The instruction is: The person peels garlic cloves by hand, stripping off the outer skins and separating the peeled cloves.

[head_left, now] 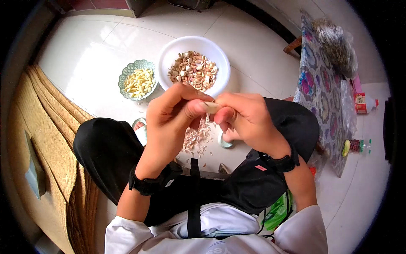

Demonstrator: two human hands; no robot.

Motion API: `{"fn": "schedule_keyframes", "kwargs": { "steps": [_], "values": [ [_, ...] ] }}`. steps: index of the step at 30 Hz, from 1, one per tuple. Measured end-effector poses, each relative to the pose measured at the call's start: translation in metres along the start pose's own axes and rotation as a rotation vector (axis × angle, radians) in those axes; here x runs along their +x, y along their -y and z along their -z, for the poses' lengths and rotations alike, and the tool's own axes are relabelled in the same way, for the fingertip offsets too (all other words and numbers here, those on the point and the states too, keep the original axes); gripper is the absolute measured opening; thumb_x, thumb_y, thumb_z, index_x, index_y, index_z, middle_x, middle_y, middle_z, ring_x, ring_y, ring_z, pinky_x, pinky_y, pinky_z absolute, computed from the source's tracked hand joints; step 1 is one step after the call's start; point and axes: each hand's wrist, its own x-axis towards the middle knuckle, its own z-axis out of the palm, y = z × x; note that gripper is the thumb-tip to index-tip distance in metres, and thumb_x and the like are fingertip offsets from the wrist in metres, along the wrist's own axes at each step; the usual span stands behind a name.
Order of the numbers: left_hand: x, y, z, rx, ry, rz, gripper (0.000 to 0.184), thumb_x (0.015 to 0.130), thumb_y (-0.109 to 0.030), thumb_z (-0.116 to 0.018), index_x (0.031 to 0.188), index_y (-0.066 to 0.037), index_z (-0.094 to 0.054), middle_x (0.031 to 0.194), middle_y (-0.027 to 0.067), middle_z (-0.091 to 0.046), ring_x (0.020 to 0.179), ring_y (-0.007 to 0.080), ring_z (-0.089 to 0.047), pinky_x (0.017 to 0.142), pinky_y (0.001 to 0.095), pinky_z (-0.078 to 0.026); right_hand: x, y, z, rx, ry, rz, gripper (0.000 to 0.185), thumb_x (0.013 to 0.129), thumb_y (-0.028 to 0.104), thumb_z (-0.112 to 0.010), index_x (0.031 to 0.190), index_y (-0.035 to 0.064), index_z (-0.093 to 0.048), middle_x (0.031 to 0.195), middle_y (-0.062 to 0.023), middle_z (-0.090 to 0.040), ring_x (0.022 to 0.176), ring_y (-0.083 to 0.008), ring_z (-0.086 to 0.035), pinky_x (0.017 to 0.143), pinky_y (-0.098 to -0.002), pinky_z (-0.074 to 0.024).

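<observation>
My left hand (171, 111) and my right hand (245, 116) meet in front of me, fingers pinched on a pale garlic clove (212, 107) between them. Beyond them, a large white bowl (224, 63) holds unpeeled cloves (192, 70). To its left stands a green lattice-edged bowl (124, 76) with pale peeled cloves (139, 82) in it. Loose skins (196, 139) lie scattered on the floor below my hands, between the feet.
Rolled woven mats (50, 144) lie at the left. On the right stands a table with a patterned cloth (319, 93), bearing a plastic-wrapped bundle (336, 44). A bottle with a red label (361, 103) is farther right. My black-clad knees flank the hands.
</observation>
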Motion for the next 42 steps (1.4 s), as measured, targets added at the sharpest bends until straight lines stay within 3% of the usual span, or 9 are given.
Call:
{"fn": "schedule_keyframes", "kwargs": {
  "steps": [7,10,16,20,25,31,34,35,42],
  "values": [
    [-0.001,0.001,-0.005,-0.124,-0.04,0.066,0.01,0.083,-0.007,-0.057,0.085,0.003,-0.058,0.071,0.0057,-0.058,0.052,0.0052,-0.046,0.043,0.0172,-0.034,-0.001,-0.003,0.006,0.003,0.045,0.088,0.011,0.066,-0.009,-0.053,0.071,0.0006,-0.057,0.062,-0.0088,-0.056,0.055,-0.0189,-0.055,0.051,-0.0278,-0.0423],
    [-0.001,0.0,-0.003,-0.101,-0.041,0.03,0.009,0.079,-0.004,-0.06,0.085,0.004,-0.059,0.072,0.0063,-0.059,0.053,0.0066,-0.049,0.044,0.0183,-0.037,0.0,-0.003,0.008,0.178,0.075,-0.02,0.014,0.061,-0.011,-0.051,0.07,-0.0011,-0.053,0.056,-0.0049,-0.046,0.049,-0.0102,-0.047,0.044,-0.0236,-0.0355],
    [0.01,0.0,0.009,0.583,0.067,-0.424,0.017,0.068,0.002,-0.066,0.083,0.005,-0.059,0.074,0.0076,-0.061,0.06,0.0097,-0.056,0.05,0.0206,-0.044,0.012,-0.016,0.014,-0.369,-0.045,0.481,0.018,0.054,-0.009,-0.054,0.07,0.0003,-0.054,0.057,-0.007,-0.05,0.05,-0.019,-0.049,0.047,-0.0276,-0.0377],
    [0.009,-0.002,0.01,0.161,0.159,-0.202,0.012,0.072,0.005,-0.063,0.082,0.007,-0.057,0.074,0.0101,-0.06,0.055,0.0089,-0.053,0.045,0.0185,-0.04,0.008,-0.009,0.019,-0.165,0.12,0.329,0.008,0.07,0.005,-0.06,0.068,0.0008,-0.054,0.057,-0.0048,-0.049,0.048,-0.0149,-0.048,0.045,-0.0253,-0.0361],
    [0.008,0.0,0.013,-0.071,0.099,-0.066,0.011,0.08,-0.006,-0.059,0.082,0.005,-0.058,0.076,0.011,-0.059,0.051,0.0083,-0.049,0.043,0.0166,-0.037,0.003,-0.002,0.018,0.158,0.18,0.048,0.033,0.085,0.029,-0.053,0.066,0.0013,-0.053,0.055,-0.0025,-0.047,0.046,-0.0098,-0.047,0.043,-0.0218,-0.0341],
    [0.01,0.001,0.013,-0.095,0.017,-0.104,0.014,0.08,-0.009,-0.059,0.085,0.004,-0.059,0.081,0.0115,-0.059,0.057,0.0101,-0.052,0.048,0.0191,-0.041,0.002,-0.013,0.021,-0.217,0.296,0.204,0.019,0.077,0.017,-0.063,0.082,-0.0005,-0.059,0.066,-0.0089,-0.059,0.051,-0.015,-0.056,0.048,-0.0255,-0.0409],
    [0.011,0.002,0.017,0.005,0.043,-0.152,0.014,0.081,-0.007,-0.057,0.088,0.005,-0.059,0.083,0.011,-0.059,0.06,0.0105,-0.053,0.051,0.0201,-0.042,-0.002,-0.008,0.016,-0.229,0.401,-0.009,0.035,0.071,0.011,-0.066,0.103,0.0008,-0.057,0.082,-0.0109,-0.063,0.057,-0.0174,-0.059,0.054,-0.0267,-0.0445],
    [0.011,0.003,0.017,0.065,0.061,-0.182,0.013,0.082,-0.006,-0.056,0.088,0.005,-0.059,0.083,0.011,-0.06,0.06,0.0105,-0.053,0.051,0.0201,-0.042,0.002,-0.005,0.018,-0.16,0.454,-0.089,0.047,0.072,0.009,-0.066,0.116,0.002,-0.05,0.091,-0.0108,-0.062,0.062,-0.0149,-0.061,0.056,-0.0243,-0.0458],
    [0.005,-0.002,0.008,0.241,0.034,-0.216,0.016,0.076,0.004,-0.059,0.092,0.005,-0.056,0.083,0.0089,-0.06,0.07,0.0118,-0.059,0.056,0.0178,-0.047,0.003,0.005,0.017,0.664,0.187,-0.286,0.021,0.083,0.006,-0.055,0.101,-0.0043,-0.054,0.083,-0.0092,-0.06,0.071,-0.0118,-0.058,0.06,-0.0246,-0.0493]
  ]
}}
